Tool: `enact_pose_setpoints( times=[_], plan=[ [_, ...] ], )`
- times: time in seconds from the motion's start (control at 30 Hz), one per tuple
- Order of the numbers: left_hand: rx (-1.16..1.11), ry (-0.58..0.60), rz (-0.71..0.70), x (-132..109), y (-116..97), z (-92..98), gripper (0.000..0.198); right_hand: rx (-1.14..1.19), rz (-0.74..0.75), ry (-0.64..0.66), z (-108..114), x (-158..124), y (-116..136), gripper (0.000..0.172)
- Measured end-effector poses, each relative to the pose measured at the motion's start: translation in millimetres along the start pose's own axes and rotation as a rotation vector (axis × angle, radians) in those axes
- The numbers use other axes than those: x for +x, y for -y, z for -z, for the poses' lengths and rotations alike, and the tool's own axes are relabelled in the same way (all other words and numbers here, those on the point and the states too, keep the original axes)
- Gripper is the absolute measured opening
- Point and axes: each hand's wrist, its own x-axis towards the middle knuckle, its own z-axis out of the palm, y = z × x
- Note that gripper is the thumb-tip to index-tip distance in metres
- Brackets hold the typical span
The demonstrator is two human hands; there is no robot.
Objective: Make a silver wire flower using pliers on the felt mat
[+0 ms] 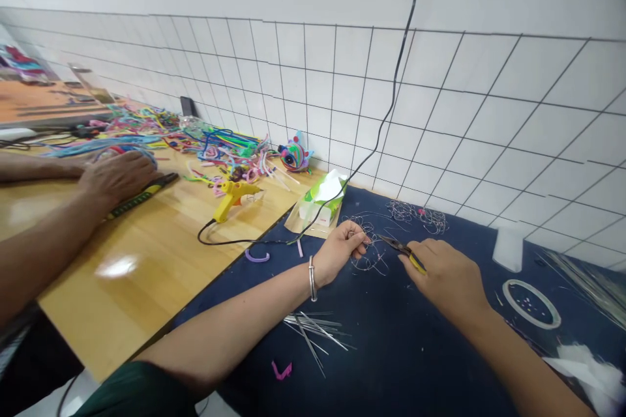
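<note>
The left hand (pixel 342 251) had its fingers curled in, thumb and fingertips pinched together on a looped wire piece (pixel 369 266) whose thin strands spread around and below the fingertips. The right hand (pixel 446 273) was wrapped around the yellow handles of the pliers (pixel 403 249), their nose pointing left at the wire; whether the tips gripped a strand could not be told. A silver bracelet (pixel 312 279) circled the left wrist. The wire piece was over the dark blue part of the table (pixel 391 352), between the two hands.

Just behind the left hand stood a green-and-white tissue pack (pixel 313 207). Beyond the right hand, near the wall, lay two more wire bundles (pixel 433 221). Thin silvery rods (pixel 315 332) were scattered nearer the person, below the left forearm, and a whitish ring (pixel 509 291) with small beads inside lay to the right.

Farther left, on the wooden surface, were a yellow glue gun (pixel 229 201), a heap of colourful fuzzy stems (pixel 229 143) and a co-worker's hand (pixel 120 177).
</note>
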Motion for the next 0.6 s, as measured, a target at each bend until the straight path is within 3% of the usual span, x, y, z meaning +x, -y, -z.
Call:
enact_pose_setpoints(
  times=[0.6],
  plan=[
    [-0.044,-0.252,-0.024,-9,11,-16.9,0.011,-0.169,0.001,-0.110,-4,7,24,0.024]
  ],
)
